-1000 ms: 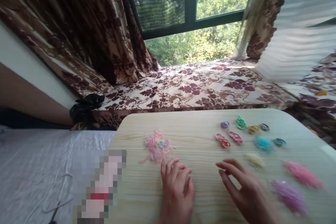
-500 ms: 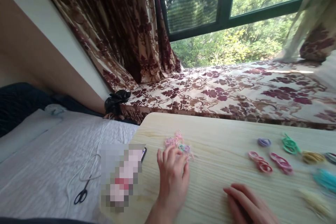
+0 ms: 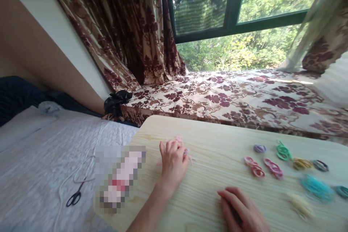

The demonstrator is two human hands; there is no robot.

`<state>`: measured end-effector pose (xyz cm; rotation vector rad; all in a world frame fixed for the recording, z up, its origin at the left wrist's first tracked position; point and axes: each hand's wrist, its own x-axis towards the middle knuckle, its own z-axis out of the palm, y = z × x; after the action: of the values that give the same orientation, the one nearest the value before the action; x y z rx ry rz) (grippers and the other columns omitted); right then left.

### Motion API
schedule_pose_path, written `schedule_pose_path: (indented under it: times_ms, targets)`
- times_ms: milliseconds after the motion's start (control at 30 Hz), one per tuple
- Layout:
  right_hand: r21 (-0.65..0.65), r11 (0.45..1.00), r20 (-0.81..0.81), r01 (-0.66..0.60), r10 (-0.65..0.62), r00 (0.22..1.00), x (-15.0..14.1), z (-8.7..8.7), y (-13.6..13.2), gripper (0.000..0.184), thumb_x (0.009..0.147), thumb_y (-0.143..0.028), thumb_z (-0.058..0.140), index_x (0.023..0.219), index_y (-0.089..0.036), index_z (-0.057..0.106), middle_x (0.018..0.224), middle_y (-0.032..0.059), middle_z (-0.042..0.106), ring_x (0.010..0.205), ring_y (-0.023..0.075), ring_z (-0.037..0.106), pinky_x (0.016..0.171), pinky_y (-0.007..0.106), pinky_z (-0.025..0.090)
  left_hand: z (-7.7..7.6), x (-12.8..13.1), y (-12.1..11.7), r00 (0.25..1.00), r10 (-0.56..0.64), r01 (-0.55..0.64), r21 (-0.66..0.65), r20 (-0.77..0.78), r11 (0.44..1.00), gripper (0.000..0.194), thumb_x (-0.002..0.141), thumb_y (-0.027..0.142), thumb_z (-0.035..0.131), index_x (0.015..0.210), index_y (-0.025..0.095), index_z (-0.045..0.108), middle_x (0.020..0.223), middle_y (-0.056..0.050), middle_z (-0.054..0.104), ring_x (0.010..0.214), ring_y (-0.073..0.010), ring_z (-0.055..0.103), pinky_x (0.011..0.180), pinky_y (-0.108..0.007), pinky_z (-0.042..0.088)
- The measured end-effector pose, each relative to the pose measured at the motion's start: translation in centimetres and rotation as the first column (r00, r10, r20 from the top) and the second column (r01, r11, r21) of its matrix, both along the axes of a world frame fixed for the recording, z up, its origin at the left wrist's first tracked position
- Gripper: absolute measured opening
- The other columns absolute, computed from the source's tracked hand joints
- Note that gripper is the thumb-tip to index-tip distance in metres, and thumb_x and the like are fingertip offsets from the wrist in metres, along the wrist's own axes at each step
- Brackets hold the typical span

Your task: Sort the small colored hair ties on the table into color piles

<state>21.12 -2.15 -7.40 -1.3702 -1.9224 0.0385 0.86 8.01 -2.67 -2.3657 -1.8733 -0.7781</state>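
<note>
My left hand (image 3: pixel 174 159) reaches over a small pile of thin, mostly pink hair ties (image 3: pixel 178 138) on the wooden table. Its fingers are bent down and gripping at the pile, so most of it is hidden under them; bits of pink and purple stick out beyond the hand. Nearer the front edge, my right hand (image 3: pixel 241 208) rests on the tabletop with nothing in it, its fingers lying loosely out. Past the right hand lie pink hair ties (image 3: pixel 273 168), a red-pink group (image 3: pixel 254 167), a purple bundle (image 3: pixel 259 148) and a green bundle (image 3: pixel 283 151).
Farther right are yellow ties (image 3: pixel 302 164), dark grey ties (image 3: pixel 320 165), a turquoise bundle (image 3: pixel 317 187) and a cream bundle (image 3: pixel 300 204). A blurred-out object (image 3: pixel 122 181) lies at the table's left. Scissors (image 3: pixel 74 198) and a white cord (image 3: pixel 61 192) are on the bed.
My left hand has drawn its fingers in over the hair ties, covering more of the pile. My right hand stays resting on the table. The whole view has shifted slightly.
</note>
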Motion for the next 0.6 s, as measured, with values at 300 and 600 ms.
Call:
schedule_pose_path:
  times_ms: [300, 600]
  targets:
    - [-0.042, 0.999, -0.002, 0.017, -0.017, 1.0, -0.4, 0.6, -0.1, 0.019, 0.088, -0.029, 0.052, 0.097, -0.023, 0.067, 0.095, 0.006, 0.069, 0.084, 0.0173, 0.067, 0.071, 0.026, 0.055, 0.3, -0.1, 0.4, 1.0, 0.004, -0.005, 0.022, 0.028, 1.0, 0.01, 0.08, 0.014, 0.06, 0.074, 0.02, 0.065, 0.09, -0.004, 0.067, 0.1, -0.0242, 0.054, 0.104, -0.062, 0.025]
    - [-0.023, 1.0, 0.009, 0.017, -0.017, 1.0, -0.4, 0.7, -0.2, 0.019, 0.089, -0.03, 0.051, 0.095, -0.022, 0.068, 0.094, 0.0057, 0.068, 0.084, 0.0163, 0.067, 0.072, 0.025, 0.055, 1.2, -0.5, 0.9, 0.999, 0.034, -0.03, -0.111, 0.033, 0.993, 0.016, 0.08, 0.014, 0.059, 0.089, 0.024, 0.068, 0.104, -0.004, 0.066, 0.112, -0.0236, 0.049, 0.109, -0.057, 0.022]
